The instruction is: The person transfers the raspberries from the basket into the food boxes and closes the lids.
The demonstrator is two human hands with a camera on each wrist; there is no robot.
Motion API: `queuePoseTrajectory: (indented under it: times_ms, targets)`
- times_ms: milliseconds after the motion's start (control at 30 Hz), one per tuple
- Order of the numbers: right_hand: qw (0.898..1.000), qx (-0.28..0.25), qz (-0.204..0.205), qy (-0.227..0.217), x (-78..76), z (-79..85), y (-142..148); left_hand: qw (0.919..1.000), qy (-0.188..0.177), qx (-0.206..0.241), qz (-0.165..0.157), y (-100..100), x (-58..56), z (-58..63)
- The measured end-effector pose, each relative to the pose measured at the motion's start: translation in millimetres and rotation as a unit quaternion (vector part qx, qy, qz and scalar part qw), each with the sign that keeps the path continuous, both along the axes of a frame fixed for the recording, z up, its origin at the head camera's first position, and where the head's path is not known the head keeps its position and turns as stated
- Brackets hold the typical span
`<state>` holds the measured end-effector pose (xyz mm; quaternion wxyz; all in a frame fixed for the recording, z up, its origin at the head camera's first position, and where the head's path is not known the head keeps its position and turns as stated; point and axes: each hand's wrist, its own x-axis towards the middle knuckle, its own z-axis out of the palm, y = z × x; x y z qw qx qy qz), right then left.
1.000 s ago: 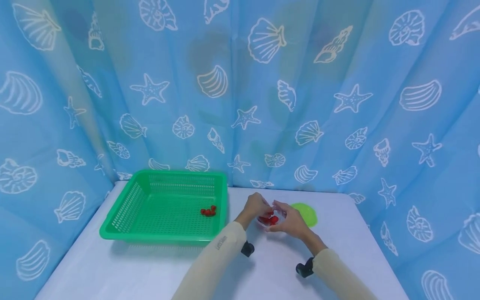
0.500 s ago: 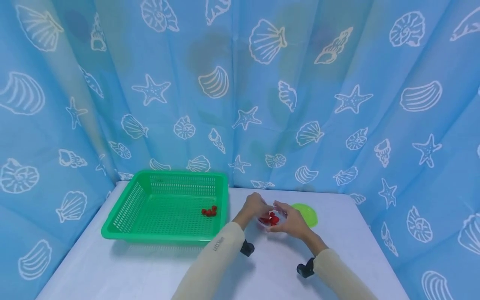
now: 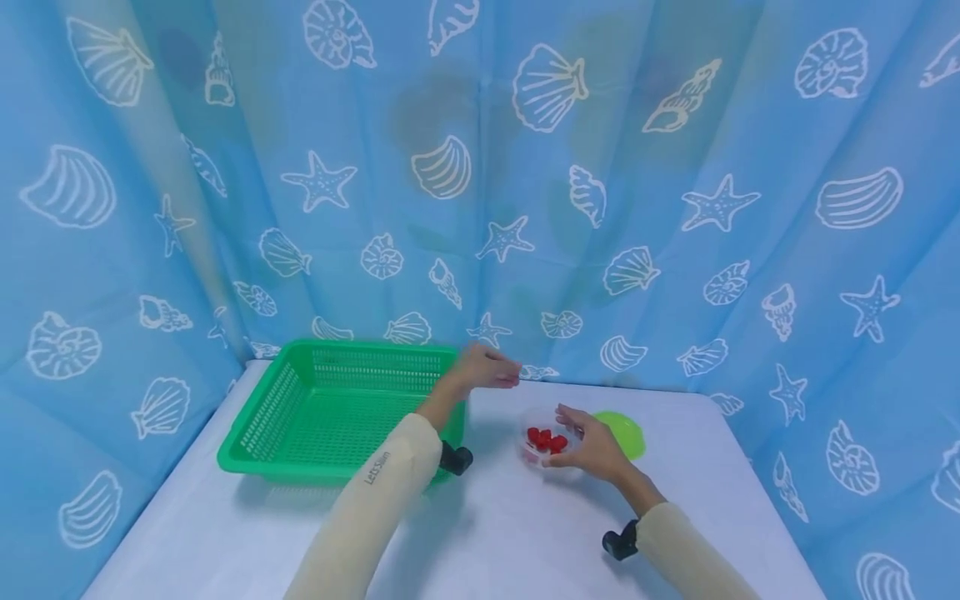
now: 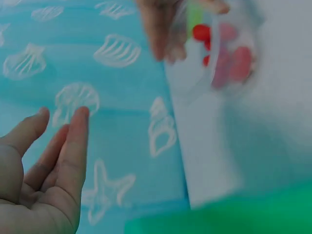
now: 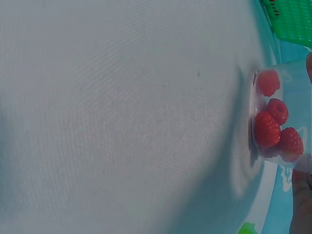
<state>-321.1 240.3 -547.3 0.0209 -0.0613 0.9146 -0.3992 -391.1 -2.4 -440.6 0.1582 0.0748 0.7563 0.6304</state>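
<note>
A clear plastic cup (image 3: 529, 421) stands on the white table with several red raspberries (image 5: 267, 129) inside. My right hand (image 3: 597, 450) grips the cup from its right side, thumb at the near side and fingers at the far side. Up and to the left, my left hand (image 3: 483, 368) is raised near the right rim of a green basket (image 3: 300, 472). In the left wrist view, the left hand's fingers (image 4: 73, 151) are extended and hold nothing. My left forearm covers the right part of the basket's floor.
A lime-green round lid (image 3: 624, 435) lies on the table just behind and right of the right hand. A blue curtain (image 3: 525, 233) with white shell prints hangs along the table's back edge.
My left hand has lifted out of the cup and moved left and up towards the basket, uncovering the raspberries in the cup. My right hand keeps its hold on the cup.
</note>
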Motion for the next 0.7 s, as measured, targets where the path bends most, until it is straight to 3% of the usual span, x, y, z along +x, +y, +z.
queuePoseTrajectory:
  times_ms: [133, 233, 300, 500, 600, 700]
  targets:
    - [1.000, -0.001, 0.000, 0.000, -0.4, -0.3, 0, 0.9954, -0.017, 0.093, 0.013, -35, -10.5, 0.3]
    - [1.000, -0.002, 0.004, 0.000, 0.0, 0.7, 0, 0.9924, -0.029, 0.114, 0.035, -60, -12.7, -2.8]
    - [1.000, -0.001, 0.004, 0.000, 0.1, 1.2, 0, 0.9932, -0.039, 0.093, 0.058, -75, -13.1, -7.8]
    - [1.000, 0.002, 0.003, 0.001, 1.6, 3.0, 0, 0.9960, -0.041, -0.049, 0.063, -110, -7.9, -25.2]
    - [1.000, 0.002, 0.005, 0.002, 2.3, 3.4, 0, 0.9913, -0.057, -0.104, 0.058, -121, -5.3, -30.0]
    - [1.000, 0.003, 0.005, 0.003, 2.7, 3.4, -1, 0.9788, -0.081, -0.179, 0.058, -128, -5.2, -35.4]
